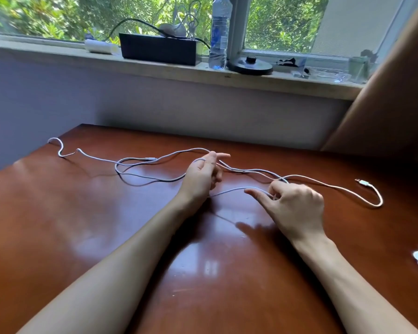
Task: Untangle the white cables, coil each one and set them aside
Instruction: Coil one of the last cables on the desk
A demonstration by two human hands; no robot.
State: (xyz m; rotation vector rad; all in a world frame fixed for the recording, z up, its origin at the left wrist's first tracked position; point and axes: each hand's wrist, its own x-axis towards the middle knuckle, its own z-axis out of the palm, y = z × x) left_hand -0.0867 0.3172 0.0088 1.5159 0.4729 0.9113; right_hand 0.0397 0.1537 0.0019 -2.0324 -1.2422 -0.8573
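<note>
Two hands work the white cables [167,181] at the middle of the table [82,225]. The left hand [202,175] has its grip pinched on one strand between thumb and forefinger. The right hand [297,208], nearer and to the right, has its fingers curled round another strand. From there the cables trail in loose crossing loops left to the far left corner, and right to a plug [361,182] lying on the wood. A water bottle [219,32] and a black box [158,48] stand on the far windowsill [46,48].
</note>
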